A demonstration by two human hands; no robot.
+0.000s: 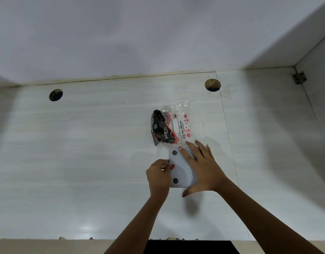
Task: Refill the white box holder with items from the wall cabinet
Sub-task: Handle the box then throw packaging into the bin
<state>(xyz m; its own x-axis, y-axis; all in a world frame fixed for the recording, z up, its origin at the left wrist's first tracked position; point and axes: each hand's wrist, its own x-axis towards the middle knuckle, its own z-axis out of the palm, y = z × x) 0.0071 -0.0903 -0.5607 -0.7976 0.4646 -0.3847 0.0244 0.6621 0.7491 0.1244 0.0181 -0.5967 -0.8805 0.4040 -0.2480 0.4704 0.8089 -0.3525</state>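
Nearest me runs a tan edge (pixel 48 246) with a black patch (pixel 189 247) in the middle, both cut off at the bottom, so I cannot say what they belong to. My two forearms reach up from there onto the white surface (pixel 84 153), which I take to be the inside of the wall cabinet. My left hand (pixel 159 177) is curled, its thumb and fingers pinching the left edge of the holder (pixel 180 171), a white box with two dark round dots down its near-left side. My right hand (pixel 202 169) lies spread flat over the right half of it, fingers fanned out toward the far side and thumb stretched near, pressing it down. So the holder sits under my hands, mid-right of the surface. Just past it, touching its far edge, lies the bag (pixel 173 125), a clear plastic pack with red and black print, crumpled, its far end slack. I judge I am steadying the holder so I can feed it from that bag; nothing seems to have gone in yet. The next move calls for freeing one hand to draw the contents out while the other keeps the holder from sliding. My right palm hides the holder's opening, if it has one on this face, and I cannot make out what the bag contains. Farther off are two round holes (pixel 55 95) in the surface, then a plain back panel, and a small hinge (pixel 299 77) at the far right corner.
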